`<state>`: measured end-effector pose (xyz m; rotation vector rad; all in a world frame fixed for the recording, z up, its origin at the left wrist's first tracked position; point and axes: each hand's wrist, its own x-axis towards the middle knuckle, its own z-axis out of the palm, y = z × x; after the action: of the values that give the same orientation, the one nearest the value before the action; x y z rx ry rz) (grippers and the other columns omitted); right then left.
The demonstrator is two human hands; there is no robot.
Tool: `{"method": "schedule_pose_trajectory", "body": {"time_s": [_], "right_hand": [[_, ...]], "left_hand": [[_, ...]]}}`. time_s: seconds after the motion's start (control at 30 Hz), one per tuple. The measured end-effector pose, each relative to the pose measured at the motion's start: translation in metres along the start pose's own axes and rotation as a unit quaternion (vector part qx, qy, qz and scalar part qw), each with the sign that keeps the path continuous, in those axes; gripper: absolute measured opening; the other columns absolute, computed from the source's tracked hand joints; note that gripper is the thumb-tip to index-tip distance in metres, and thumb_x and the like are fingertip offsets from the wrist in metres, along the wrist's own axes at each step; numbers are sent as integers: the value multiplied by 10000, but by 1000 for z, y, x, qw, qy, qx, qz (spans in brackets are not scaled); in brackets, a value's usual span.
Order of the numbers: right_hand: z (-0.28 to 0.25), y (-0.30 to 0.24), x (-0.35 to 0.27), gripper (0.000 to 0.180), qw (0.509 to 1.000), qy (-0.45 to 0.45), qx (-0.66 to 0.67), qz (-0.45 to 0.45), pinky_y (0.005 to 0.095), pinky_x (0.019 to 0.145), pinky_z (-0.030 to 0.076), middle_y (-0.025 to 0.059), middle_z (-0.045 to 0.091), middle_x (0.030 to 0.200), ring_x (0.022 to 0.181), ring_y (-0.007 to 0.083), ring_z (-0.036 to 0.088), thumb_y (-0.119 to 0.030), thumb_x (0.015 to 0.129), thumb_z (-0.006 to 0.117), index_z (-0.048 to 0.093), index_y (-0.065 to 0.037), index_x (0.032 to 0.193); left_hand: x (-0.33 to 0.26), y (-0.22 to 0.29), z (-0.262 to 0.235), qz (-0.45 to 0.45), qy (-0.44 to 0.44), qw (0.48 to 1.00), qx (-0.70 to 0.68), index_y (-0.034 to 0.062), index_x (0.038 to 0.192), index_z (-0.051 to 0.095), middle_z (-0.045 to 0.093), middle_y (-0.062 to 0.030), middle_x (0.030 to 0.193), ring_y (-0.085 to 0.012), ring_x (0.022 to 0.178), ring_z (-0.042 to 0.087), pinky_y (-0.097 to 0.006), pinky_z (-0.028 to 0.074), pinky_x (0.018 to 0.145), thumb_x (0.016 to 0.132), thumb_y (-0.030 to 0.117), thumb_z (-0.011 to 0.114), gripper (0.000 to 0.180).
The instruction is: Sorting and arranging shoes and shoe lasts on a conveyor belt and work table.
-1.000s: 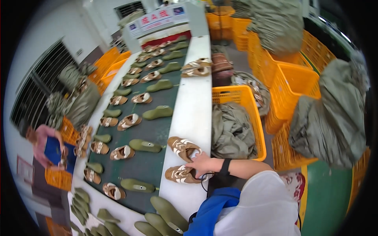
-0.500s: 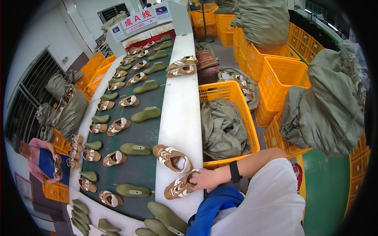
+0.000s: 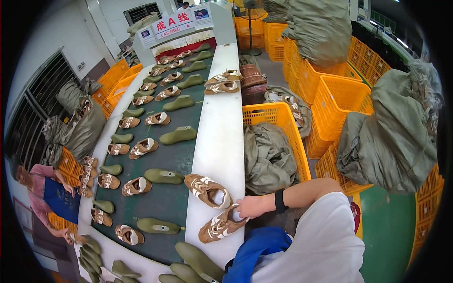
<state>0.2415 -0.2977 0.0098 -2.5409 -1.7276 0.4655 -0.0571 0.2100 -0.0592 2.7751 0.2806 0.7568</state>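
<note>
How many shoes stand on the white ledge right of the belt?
4: a near shoe at the right hand, a second shoe just beyond it, and a pair farther up the ledge.

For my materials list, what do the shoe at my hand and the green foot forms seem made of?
The shoe: matte brown, perhaps suede or fabric, since it shows little shine. The green foot forms: probably hard plastic, smooth with faint highlights and rigid outlines.

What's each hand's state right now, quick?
Left hand: out of view.
Right hand: fingers at the opening of the nearer brown-and-white shoe; firm hold can't be told.
</note>
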Motion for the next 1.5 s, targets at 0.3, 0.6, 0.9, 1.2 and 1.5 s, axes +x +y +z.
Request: {"method": "schedule_pose_trajectory", "body": {"time_s": [0.3, 0.6, 0.9, 1.2, 1.5], "right_hand": [[-4, -30, 33, 334, 991, 98, 87, 16, 405, 620, 488, 83, 576, 795, 767, 288, 586, -411, 719, 660, 586, -93, 786], [-74, 7, 46, 447, 977, 205, 33, 51, 389, 737, 463, 105, 600, 900, 894, 304, 566, -274, 618, 745, 601, -103, 1004], [-33, -1, 94, 540, 997, 12, -74, -8, 444, 718, 471, 138, 648, 811, 759, 329, 626, -476, 738, 640, 531, -130, 1139], [12, -12, 92, 286, 975, 117, 167, 91, 468, 579, 463, 157, 608, 736, 711, 337, 617, -273, 789, 604, 519, -104, 1003], [27, -41, 102, 269, 949, 234, 126, 169, 437, 596, 473, 113, 621, 706, 681, 309, 621, -242, 753, 623, 584, -123, 991]], "left_hand": [[27, 27, 34, -24, 3, 998, -65, -19, 733, 631, 615, -177, 804, -392, 913, 511, -470, 387, 861, 812, 196, 533, 250], [-122, 111, -91, -359, 18, 920, 156, 4, 760, 641, 626, -161, 847, -379, 986, 497, -458, 378, 887, 789, 195, 548, 214], [-148, 112, -113, -409, 52, 891, 189, 16, 729, 655, 632, -133, 830, -361, 1013, 495, -448, 366, 898, 781, 214, 580, 218], [-117, 115, -97, -346, 57, 927, 133, -24, 851, 655, 614, -237, 903, -397, 917, 534, -433, 417, 841, 850, 240, 497, 308], [-20, 69, -88, -210, -75, 969, 107, -28, 1009, 618, 563, -265, 1068, -417, 1010, 494, -477, 380, 895, 854, 337, 532, 406]]}}
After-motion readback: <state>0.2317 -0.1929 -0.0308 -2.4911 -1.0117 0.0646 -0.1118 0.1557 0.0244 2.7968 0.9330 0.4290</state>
